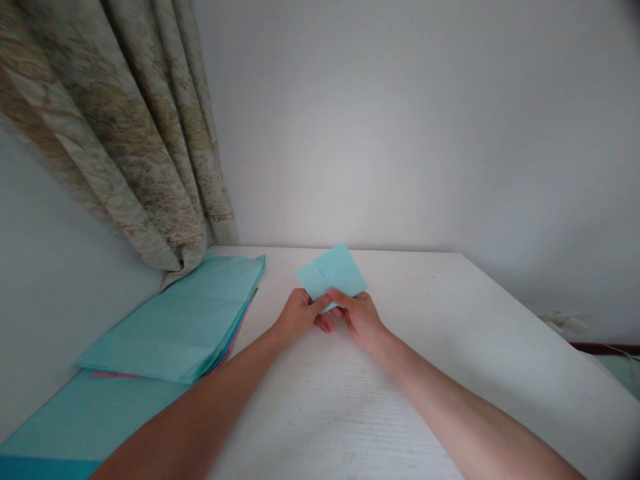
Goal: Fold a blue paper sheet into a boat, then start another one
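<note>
A small folded piece of light blue paper (pixel 333 272) is held just above the white table (pixel 450 320), tilted up toward the wall. My left hand (pixel 299 315) pinches its lower left edge, thumb on top. My right hand (pixel 359 315) pinches its lower right edge, fingers curled under. The two hands touch each other beneath the paper. Creases show on the paper's face.
A stack of larger light blue sheets (pixel 185 320), with pink and green edges showing underneath, lies on the left of the table. Another blue sheet (pixel 75 427) lies nearer me at the left. A patterned curtain (pixel 125 133) hangs at the back left against the grey wall.
</note>
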`<control>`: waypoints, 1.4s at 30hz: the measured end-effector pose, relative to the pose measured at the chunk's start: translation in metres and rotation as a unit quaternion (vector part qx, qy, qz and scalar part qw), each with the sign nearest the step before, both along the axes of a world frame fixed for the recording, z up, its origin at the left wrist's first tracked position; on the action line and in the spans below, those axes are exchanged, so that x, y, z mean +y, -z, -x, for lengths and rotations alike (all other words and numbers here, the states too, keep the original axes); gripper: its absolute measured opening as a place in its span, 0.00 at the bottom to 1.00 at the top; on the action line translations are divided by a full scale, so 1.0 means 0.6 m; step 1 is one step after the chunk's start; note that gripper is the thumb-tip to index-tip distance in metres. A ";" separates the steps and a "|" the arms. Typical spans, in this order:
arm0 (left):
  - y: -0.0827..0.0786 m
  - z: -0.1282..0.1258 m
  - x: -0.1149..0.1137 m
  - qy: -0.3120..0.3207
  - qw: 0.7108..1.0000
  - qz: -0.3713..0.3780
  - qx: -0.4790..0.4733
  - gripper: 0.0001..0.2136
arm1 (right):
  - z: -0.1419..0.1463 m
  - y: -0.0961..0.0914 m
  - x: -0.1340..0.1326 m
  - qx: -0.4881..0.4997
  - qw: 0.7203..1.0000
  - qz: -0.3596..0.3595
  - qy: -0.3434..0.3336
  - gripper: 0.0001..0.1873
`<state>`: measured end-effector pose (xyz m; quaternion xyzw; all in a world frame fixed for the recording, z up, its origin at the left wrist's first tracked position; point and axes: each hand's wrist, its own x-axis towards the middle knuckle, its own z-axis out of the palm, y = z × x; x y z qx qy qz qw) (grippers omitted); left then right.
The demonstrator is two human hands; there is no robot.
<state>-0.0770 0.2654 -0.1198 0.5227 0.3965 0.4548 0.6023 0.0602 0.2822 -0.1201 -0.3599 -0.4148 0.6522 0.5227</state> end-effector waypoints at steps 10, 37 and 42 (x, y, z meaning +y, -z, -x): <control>0.007 0.001 0.007 -0.021 0.999 0.010 0.026 0.20 | 0.006 0.001 0.001 0.003 1.000 -0.003 0.014 0.15; 0.010 0.006 0.011 0.007 0.999 0.027 0.022 0.16 | 0.012 -0.003 -0.002 0.057 0.998 0.014 -0.002 0.08; 0.009 0.008 0.008 0.046 0.997 0.006 0.056 0.17 | 0.013 -0.003 0.003 0.088 0.995 0.023 0.037 0.09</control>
